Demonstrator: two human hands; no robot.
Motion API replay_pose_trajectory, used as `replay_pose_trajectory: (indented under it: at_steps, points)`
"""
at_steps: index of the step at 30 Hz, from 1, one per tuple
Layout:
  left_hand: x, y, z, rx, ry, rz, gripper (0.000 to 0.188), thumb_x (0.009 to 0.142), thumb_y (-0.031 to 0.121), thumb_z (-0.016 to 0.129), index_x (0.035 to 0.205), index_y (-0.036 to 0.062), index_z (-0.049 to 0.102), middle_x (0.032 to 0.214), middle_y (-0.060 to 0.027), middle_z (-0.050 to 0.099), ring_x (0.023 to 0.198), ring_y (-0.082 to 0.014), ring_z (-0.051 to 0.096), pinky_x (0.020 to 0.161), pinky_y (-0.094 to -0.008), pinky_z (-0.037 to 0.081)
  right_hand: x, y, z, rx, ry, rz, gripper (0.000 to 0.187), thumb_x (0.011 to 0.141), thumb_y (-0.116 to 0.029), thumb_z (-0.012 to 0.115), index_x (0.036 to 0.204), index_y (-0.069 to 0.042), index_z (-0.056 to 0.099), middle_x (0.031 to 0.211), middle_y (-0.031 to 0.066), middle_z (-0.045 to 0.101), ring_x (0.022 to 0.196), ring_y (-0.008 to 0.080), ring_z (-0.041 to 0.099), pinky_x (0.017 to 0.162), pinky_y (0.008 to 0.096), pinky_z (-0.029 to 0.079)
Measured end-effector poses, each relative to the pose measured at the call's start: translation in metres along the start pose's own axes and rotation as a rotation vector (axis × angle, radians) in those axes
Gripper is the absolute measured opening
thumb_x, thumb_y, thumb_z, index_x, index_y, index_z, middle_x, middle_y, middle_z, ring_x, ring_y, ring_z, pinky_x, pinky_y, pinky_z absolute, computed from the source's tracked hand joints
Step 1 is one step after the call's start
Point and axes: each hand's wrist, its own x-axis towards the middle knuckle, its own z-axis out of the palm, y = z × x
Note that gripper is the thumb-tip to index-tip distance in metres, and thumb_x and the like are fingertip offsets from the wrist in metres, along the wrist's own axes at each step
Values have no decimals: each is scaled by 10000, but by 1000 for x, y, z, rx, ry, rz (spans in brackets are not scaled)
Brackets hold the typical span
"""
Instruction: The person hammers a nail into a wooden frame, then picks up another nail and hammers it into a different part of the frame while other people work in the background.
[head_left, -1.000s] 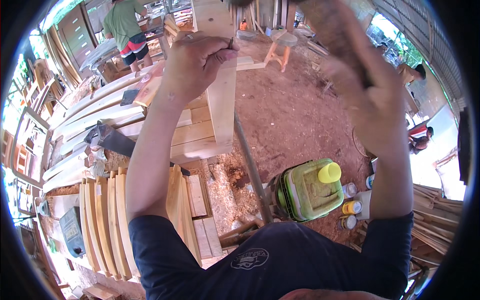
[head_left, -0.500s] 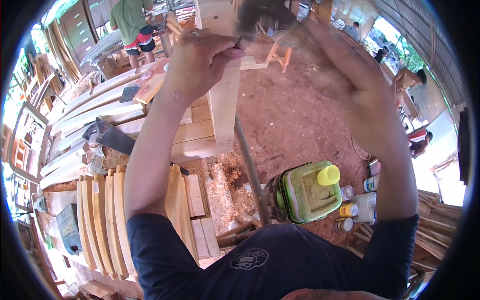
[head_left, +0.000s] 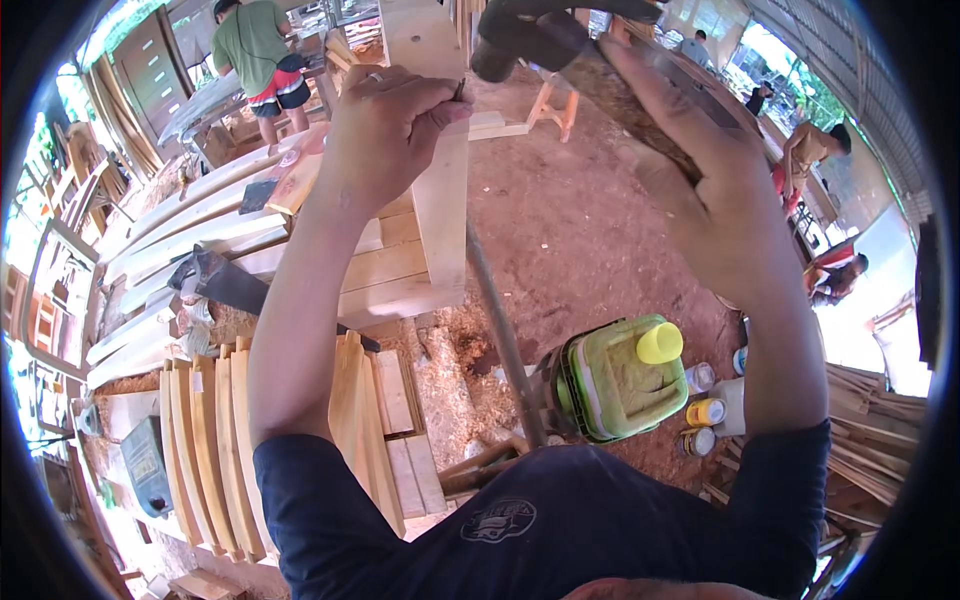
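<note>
My left hand (head_left: 385, 130) is closed in a pinch over a pale wooden board (head_left: 441, 225), with a small dark nail (head_left: 460, 90) poking out between thumb and forefinger. Wrapped in my right hand (head_left: 710, 190) is a hammer with a brown wooden handle (head_left: 635, 110). Its dark head (head_left: 530, 40) hangs just right of the nail, apart from it. Fingers hide most of the nail, so I cannot see whether its point touches the wood.
Left of me lie curved wooden slats (head_left: 215, 450), long planks and a dark hand saw (head_left: 235, 280). A green jug with a yellow cap (head_left: 658, 343) stands on the right, near small tins (head_left: 705, 412). A person in a green shirt (head_left: 250, 48) stands far left; others are far right.
The hammer was smeared by motion and now shows sharply, its head close to the same spot beside the left hand. The left hand keeps its pinch.
</note>
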Motion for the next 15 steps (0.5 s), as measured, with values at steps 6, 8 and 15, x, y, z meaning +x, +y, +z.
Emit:
replay_pose_trajectory:
  at_steps: [6, 8, 15]
  points:
    - [-5, 22, -36, -396, 2, -448, 153, 911, 41, 688, 1063, 30, 703, 859, -63, 758, 811, -158, 710, 828, -298, 511, -25, 13, -13, 112, 96, 75, 655, 931, -52, 637, 1548, -103, 424, 1454, 167, 555, 1306, 242, 552, 1100, 347, 404]
    - [-9, 15, -42, -570, 59, -566, 236, 941, 20, 661, 1176, 9, 660, 871, -55, 750, 820, -140, 694, 839, -267, 505, -34, 21, -9, 151, 131, 41, 648, 944, -67, 636, 1553, -118, 422, 1401, 150, 589, 1159, 193, 607, 1012, 326, 460]
    - [-5, 24, -37, -731, 24, -488, 275, 954, 45, 669, 1225, -6, 661, 1036, -57, 703, 913, -143, 647, 803, -265, 519, -56, 23, -7, 216, 95, 270, 652, 962, -87, 639, 1567, -127, 400, 1089, 33, 656, 694, 55, 487, 645, 222, 451]
